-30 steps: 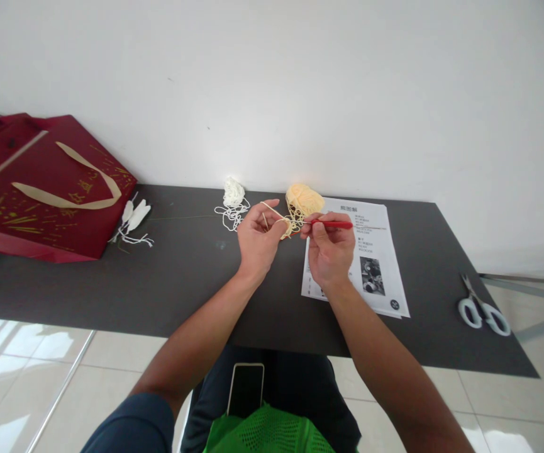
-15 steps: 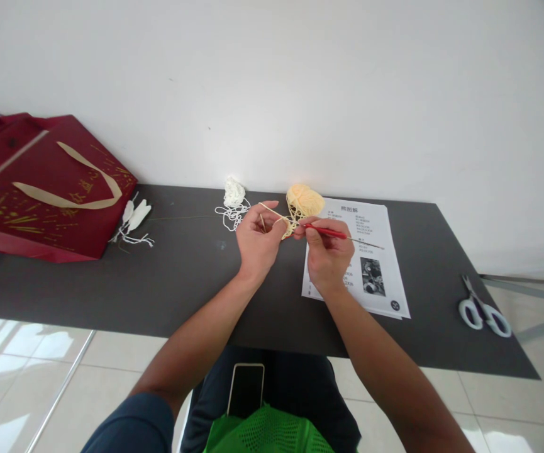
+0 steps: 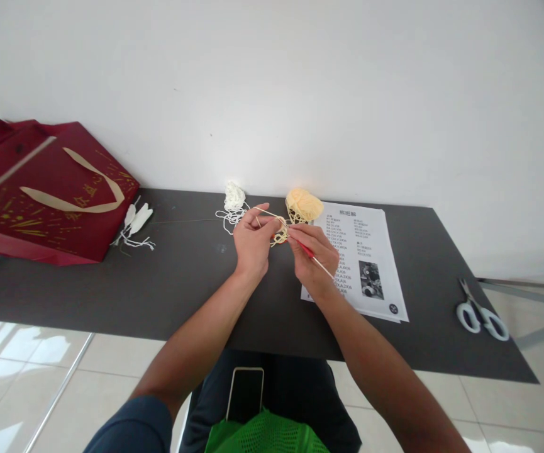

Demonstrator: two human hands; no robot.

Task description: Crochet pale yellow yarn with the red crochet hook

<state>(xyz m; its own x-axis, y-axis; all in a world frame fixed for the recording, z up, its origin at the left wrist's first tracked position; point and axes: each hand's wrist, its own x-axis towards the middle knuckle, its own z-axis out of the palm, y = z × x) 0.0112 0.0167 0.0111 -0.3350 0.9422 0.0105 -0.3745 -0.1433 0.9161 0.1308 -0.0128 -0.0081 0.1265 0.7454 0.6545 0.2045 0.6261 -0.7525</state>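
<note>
Pinching mid-frame: small yellow crochet piece is clamped by left hand; red crochet hook is gripped by right hand, long axis slanting lower-right, tip at piece.

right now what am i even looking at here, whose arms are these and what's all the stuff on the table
The picture comes from a camera worn on a person's head, looking forward and down, so the two bare arms are that person's own.

The left hand pinches a small piece of yellow crochet work with a strand of yarn over the fingers. The right hand holds a red-handled crochet hook with its tip at that piece.

On the dark table lie a ball of yellow yarn, a tangle of white yarn, a printed instruction sheet, scissors at the right, and a dark red gift bag with small white pieces beside it. A phone rests on the person's lap.
</note>
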